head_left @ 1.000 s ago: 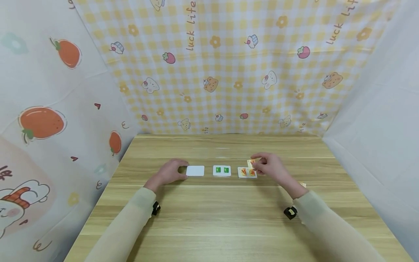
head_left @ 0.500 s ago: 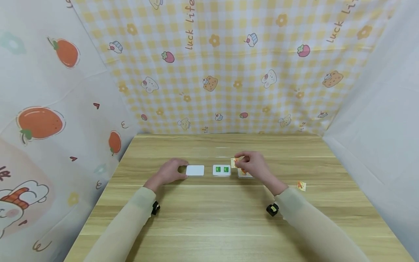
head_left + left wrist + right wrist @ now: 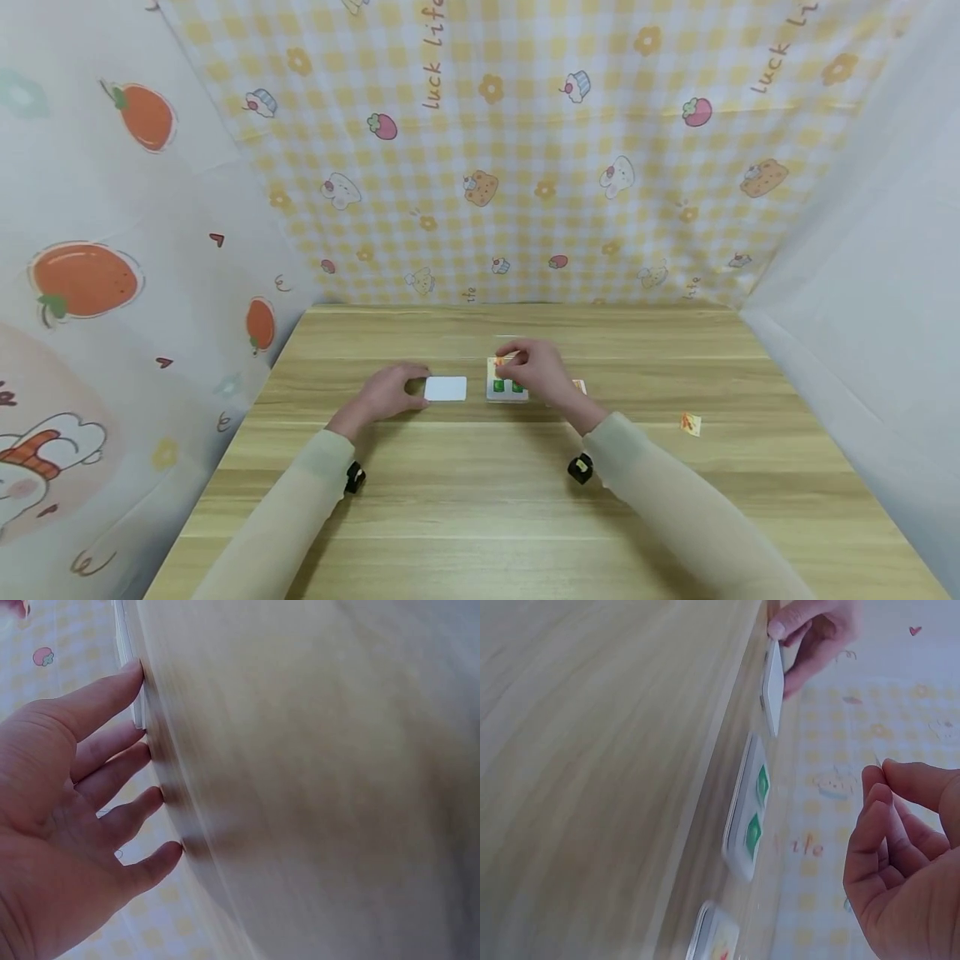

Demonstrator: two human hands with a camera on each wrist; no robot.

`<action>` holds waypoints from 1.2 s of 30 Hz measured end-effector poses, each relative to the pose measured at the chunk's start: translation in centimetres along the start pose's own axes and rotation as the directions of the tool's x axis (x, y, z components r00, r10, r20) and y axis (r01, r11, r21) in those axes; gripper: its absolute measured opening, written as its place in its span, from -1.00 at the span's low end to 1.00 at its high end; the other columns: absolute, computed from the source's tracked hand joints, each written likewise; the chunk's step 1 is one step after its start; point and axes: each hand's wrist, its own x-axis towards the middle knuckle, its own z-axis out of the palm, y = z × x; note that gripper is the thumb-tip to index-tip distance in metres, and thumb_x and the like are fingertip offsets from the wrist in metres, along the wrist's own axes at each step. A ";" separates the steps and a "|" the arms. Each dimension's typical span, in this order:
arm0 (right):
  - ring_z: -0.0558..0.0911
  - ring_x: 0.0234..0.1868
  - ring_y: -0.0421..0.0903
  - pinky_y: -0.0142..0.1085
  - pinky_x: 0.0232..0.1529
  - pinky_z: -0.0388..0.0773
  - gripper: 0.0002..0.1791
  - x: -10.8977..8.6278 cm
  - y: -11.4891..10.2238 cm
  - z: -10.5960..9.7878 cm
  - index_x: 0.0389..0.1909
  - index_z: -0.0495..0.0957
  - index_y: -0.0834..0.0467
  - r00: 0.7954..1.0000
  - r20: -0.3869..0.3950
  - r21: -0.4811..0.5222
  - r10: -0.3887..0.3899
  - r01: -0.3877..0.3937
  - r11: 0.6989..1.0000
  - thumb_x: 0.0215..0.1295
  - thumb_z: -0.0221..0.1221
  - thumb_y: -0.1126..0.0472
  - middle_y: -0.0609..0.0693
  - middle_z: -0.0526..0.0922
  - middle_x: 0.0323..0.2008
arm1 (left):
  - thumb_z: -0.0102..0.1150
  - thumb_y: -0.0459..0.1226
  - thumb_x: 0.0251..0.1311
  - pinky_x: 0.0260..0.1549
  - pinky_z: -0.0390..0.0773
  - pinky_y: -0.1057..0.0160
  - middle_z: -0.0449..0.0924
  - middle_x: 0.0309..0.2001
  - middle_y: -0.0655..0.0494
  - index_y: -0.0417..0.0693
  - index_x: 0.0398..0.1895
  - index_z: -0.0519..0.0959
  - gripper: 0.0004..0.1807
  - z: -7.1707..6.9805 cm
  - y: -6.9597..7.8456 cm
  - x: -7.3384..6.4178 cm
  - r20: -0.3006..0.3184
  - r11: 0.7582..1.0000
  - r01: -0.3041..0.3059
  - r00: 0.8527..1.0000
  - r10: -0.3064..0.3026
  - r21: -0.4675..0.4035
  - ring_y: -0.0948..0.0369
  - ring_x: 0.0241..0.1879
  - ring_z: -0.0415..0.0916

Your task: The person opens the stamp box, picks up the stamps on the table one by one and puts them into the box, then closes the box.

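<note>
My left hand (image 3: 390, 392) rests at the left end of a blank white card (image 3: 446, 388), thumb and index finger on either side of its end; the other fingertips touch the tabletop. Between thumb and index finger, my right hand (image 3: 540, 371) pinches a small thin yellow square (image 3: 492, 367) with an orange-red picture. It overlaps the far left part of the middle white card (image 3: 507, 395), which carries two green pictures. In the right wrist view, only a thin edge of the square shows at the fingertips. A third card (image 3: 581, 387), with food pictures, is mostly hidden by my right hand and wrist.
Another small yellow picture square (image 3: 690, 424) lies on the wood-grain table (image 3: 480, 500) at right. The three cards form a row. Behind the table hangs a yellow checked cloth (image 3: 517, 150); a fruit-print cloth (image 3: 135, 200) stands on the left.
My right hand has moved left with the yellow square, from over the food-picture card to over the green-picture card. The left hand has stayed at the blank card.
</note>
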 end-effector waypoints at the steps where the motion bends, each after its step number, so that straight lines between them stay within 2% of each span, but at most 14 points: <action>1: 0.69 -0.32 0.24 -0.27 -0.48 0.53 -0.73 0.2 -0.1 0.3 -0.04 0.70 0.12 1.000 0.006 -0.003 -0.006 0.006 1.000 0.23 0.39 0.22 -0.04 0.72 -0.45 | 0.46 -0.12 0.17 0.31 0.24 -0.20 0.43 0.36 -0.12 -0.19 0.32 0.50 -0.32 0.0 0.0 -0.1 0.000 1.000 0.000 1.000 0.000 -0.008 -0.16 0.38 0.27; 8: 0.69 -0.34 0.18 -0.29 -0.52 0.46 -0.74 1.6 -1.1 2.6 -0.05 0.70 0.12 0.999 0.032 -0.022 -0.036 0.037 0.999 0.25 0.38 0.20 -0.07 0.72 -0.47 | 0.43 -0.11 0.20 0.30 0.23 -0.25 0.34 0.42 -0.15 -0.17 0.35 0.48 -0.32 0.0 -0.2 -0.1 0.009 1.000 -0.003 1.000 0.003 -0.017 -0.21 0.40 0.21; 12: 0.71 -0.32 0.20 -0.29 -0.50 0.53 -0.74 2.3 -1.2 3.7 -0.05 0.70 0.17 0.999 0.038 -0.001 -0.014 0.014 1.000 0.25 0.38 0.23 -0.03 0.72 -0.47 | 0.43 -0.09 0.19 0.28 0.24 -0.27 0.34 0.42 -0.16 -0.16 0.35 0.50 -0.32 -0.1 -0.4 0.0 0.010 1.000 -0.014 1.000 0.014 -0.005 -0.23 0.39 0.22; 17: 0.72 -0.33 0.21 -0.28 -0.49 0.56 -0.75 2.6 -1.5 5.0 -0.09 0.70 0.24 0.999 0.041 0.008 0.016 -0.016 1.000 0.23 0.39 0.27 0.00 0.73 -0.48 | 0.44 -0.08 0.18 0.27 0.24 -0.27 0.33 0.43 -0.10 -0.11 0.35 0.51 -0.32 0.0 -0.6 0.2 0.016 0.999 0.011 1.000 -0.010 -0.032 -0.21 0.40 0.22; 21: 0.71 -0.42 0.09 -0.30 -0.55 0.51 -0.77 2.9 -1.5 6.1 -0.12 0.71 0.21 0.999 0.028 -0.048 0.030 -0.029 0.998 0.21 0.40 0.26 -0.05 0.70 -0.51 | 0.43 -0.06 0.19 0.25 0.28 -0.26 0.33 0.44 -0.07 -0.09 0.35 0.51 -0.32 0.0 -0.8 0.2 0.022 0.999 0.021 1.000 -0.020 -0.028 -0.20 0.40 0.22; 26: 0.56 -0.61 -0.15 -0.33 -0.62 0.45 -0.79 3.5 -0.8 7.1 -0.15 0.73 0.13 0.999 0.011 -0.137 0.054 -0.052 0.989 0.19 0.41 0.21 -0.08 0.66 -0.53 | 0.43 -0.08 0.20 0.22 0.31 -0.26 0.35 0.43 -0.09 -0.11 0.34 0.51 -0.34 -0.2 -0.7 0.2 0.020 1.000 0.016 1.000 -0.016 -0.024 -0.20 0.39 0.24; 36: 0.54 -0.55 -0.18 -0.33 -0.53 0.46 -0.82 3.7 -0.2 7.9 -0.21 0.74 0.09 0.997 0.000 -0.270 0.077 -0.074 0.960 0.16 0.43 0.19 -0.14 0.64 -0.52 | 0.46 -0.13 0.17 0.27 0.27 -0.23 0.40 0.39 -0.11 -0.15 0.30 0.54 -0.36 -0.1 -0.1 0.2 0.002 1.000 0.000 1.000 0.000 -0.021 -0.18 0.38 0.26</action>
